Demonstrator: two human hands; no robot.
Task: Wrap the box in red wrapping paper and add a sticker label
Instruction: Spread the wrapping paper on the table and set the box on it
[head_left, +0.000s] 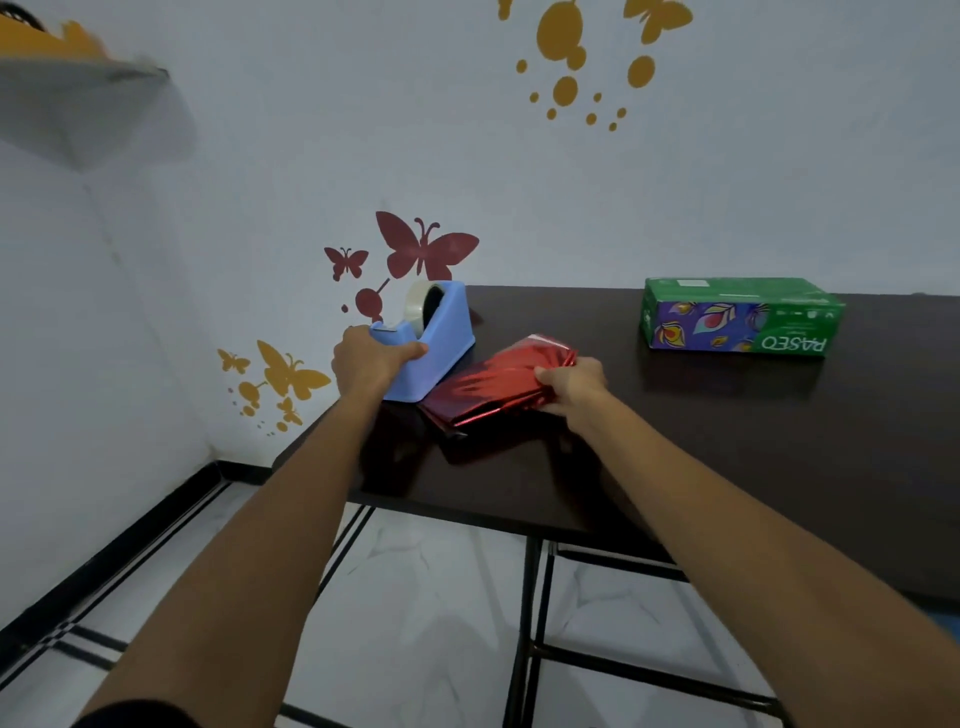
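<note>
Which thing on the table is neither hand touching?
The green cardboard tissue box, far right; the left hand grips the blue tape dispenser, the right hand the red foil paper.

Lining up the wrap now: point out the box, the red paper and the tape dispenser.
box (727, 325), head view, printed front face
red paper (488, 387), head view, middle of the folded sheet
tape dispenser (447, 338), head view, blue side wall

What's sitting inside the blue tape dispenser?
A roll of clear tape, upper part showing above the blue tape dispenser wall. Its lower part is hidden by that wall; the left hand grips the cutter end.
</note>
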